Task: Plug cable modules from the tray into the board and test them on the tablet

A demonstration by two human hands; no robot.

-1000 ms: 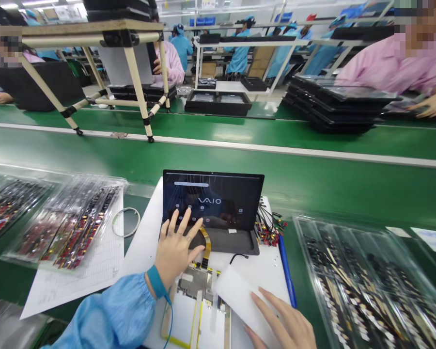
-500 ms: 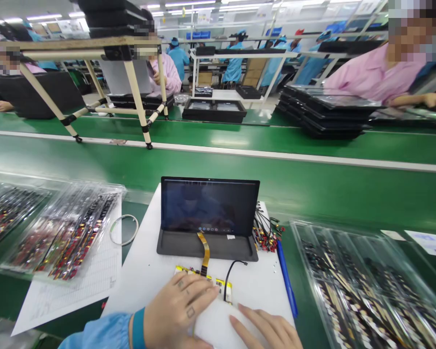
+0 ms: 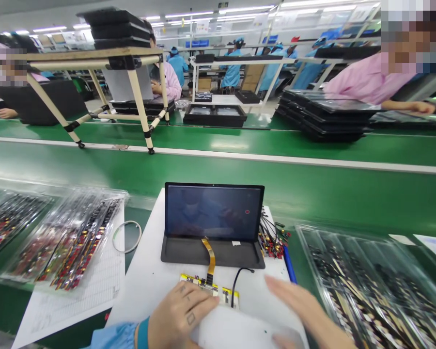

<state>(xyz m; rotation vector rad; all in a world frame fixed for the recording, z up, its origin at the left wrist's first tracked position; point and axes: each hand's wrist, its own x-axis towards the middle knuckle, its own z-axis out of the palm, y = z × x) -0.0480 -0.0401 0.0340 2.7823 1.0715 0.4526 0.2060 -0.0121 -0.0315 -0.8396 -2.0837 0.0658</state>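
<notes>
My left hand (image 3: 181,310), with a teal band at the wrist, is closed over the left end of a smooth white block (image 3: 236,329). Its fingertips lie by the near edge of a small yellow-edged circuit board (image 3: 225,293). My right hand (image 3: 308,310) is blurred, its thumb and fingers apart, at the block's right side. A gold flat ribbon cable (image 3: 210,257) runs from the board to a lit tablet-like screen (image 3: 214,211) propped in a dark grey tray (image 3: 199,251). A black cable (image 3: 236,283) loops up from the board. The block's near side is out of view.
Clear trays of cable parts stand at left (image 3: 76,237) and right (image 3: 366,286). A pile of red-tipped wires (image 3: 272,237) and a blue pen-like tool (image 3: 289,264) lie right of the screen. A white ring (image 3: 127,237) lies left. Co-workers sit beyond the green bench (image 3: 294,189).
My right hand has lifted off the white block and moved right, fingers spreading. The left hand stays in place. On the screen, the bottom icons are gone and a red dot shows.
</notes>
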